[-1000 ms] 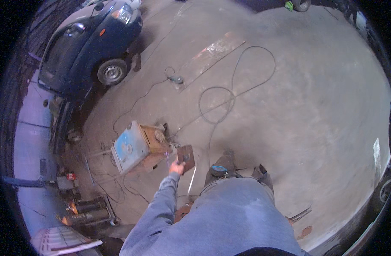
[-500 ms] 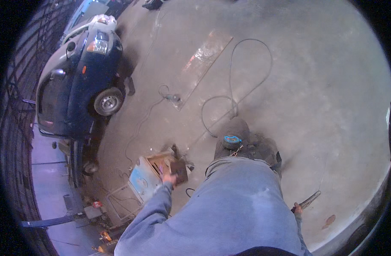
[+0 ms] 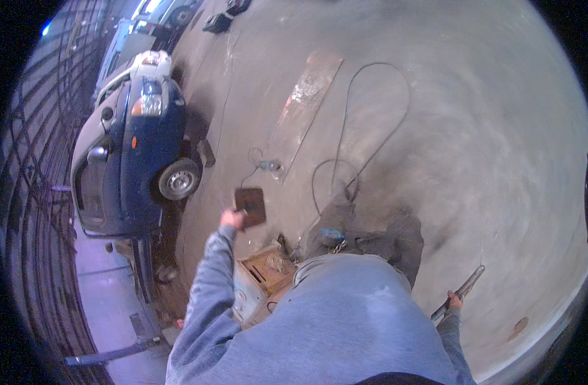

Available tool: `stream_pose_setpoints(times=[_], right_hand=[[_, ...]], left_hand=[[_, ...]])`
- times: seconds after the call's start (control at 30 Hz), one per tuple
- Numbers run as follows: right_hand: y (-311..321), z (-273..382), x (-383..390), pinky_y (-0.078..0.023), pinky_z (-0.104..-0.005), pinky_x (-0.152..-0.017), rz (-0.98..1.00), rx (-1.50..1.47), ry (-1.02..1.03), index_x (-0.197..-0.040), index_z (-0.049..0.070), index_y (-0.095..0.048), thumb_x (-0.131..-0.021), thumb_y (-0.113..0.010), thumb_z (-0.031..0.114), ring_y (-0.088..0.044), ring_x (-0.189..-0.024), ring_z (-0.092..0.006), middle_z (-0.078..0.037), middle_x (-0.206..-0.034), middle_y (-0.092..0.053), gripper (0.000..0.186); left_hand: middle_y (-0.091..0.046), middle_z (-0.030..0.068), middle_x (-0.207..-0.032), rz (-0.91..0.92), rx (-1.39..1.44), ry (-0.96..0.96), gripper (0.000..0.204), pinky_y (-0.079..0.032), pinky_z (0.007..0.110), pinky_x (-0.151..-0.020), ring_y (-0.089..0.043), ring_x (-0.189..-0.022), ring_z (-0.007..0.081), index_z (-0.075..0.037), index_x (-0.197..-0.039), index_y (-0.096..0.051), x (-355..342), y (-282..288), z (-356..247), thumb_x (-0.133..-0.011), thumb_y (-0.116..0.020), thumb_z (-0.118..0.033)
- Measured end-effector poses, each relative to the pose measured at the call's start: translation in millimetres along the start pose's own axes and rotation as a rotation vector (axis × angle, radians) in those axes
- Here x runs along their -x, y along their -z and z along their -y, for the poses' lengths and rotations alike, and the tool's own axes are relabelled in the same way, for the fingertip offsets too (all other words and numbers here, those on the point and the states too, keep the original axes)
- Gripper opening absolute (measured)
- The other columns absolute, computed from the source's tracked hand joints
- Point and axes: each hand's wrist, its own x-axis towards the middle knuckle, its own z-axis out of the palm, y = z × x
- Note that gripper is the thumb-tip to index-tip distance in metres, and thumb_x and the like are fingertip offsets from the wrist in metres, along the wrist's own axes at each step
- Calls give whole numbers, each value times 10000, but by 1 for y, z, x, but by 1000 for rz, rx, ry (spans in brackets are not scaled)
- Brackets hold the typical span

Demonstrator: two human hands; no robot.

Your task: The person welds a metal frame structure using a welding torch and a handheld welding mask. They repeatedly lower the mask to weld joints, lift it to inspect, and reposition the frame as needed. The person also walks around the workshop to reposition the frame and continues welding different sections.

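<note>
My left hand (image 3: pixel 231 219) is raised forward at the left, closed round the edge of a dark brown rectangular welding hand shield (image 3: pixel 255 200). Below that arm stands a box (image 3: pixel 268 262) with a tan top and pale blue-white side, apart from the shield. Low at the right, my right hand (image 3: pixel 456 299) grips an electrode holder (image 3: pixel 471 281), a long dull metal tool pointing up and outward. From its tip a thin rod (image 3: pixel 482 251) sticks out, faint against the floor.
A dark blue car (image 3: pixel 143 138) stands at the left. Ahead, a long shiny sheet (image 3: pixel 310 90) lies on the floor, with a corded power tool (image 3: pixel 268 165) at its near end. A black cable (image 3: pixel 407 106) loops in front of my legs.
My left hand has lifted the welding hand shield up and forward, away from the box. My right hand still holds the electrode holder. The view has shifted, showing more of the car.
</note>
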Motion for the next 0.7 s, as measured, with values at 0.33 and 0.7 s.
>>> stream_pose_setpoints(times=[0.33, 0.7], right_hand=[[7, -20, 6, -480, -388, -727, -246, -90, -31, -1056, 0, -583, -632, -778, 222, -577, -780, -232, -89, -862, -618, 517], [3, 18, 26, -483, -394, -789, -172, 36, 9, -1157, -13, -546, -636, -759, 199, -596, -891, -290, -125, -994, -634, 602]], left_hand=[[-690, 164, -905, -57, -98, -308, 383, -560, 415, -684, -684, -796, 292, -27, -1067, -646, -20, 59, -221, -760, -665, -256], [-640, 158, -1124, 410, -911, -86, 390, -491, 423, -911, -615, -1050, 328, -151, -1084, -679, 129, -50, 172, -863, -511, -425]])
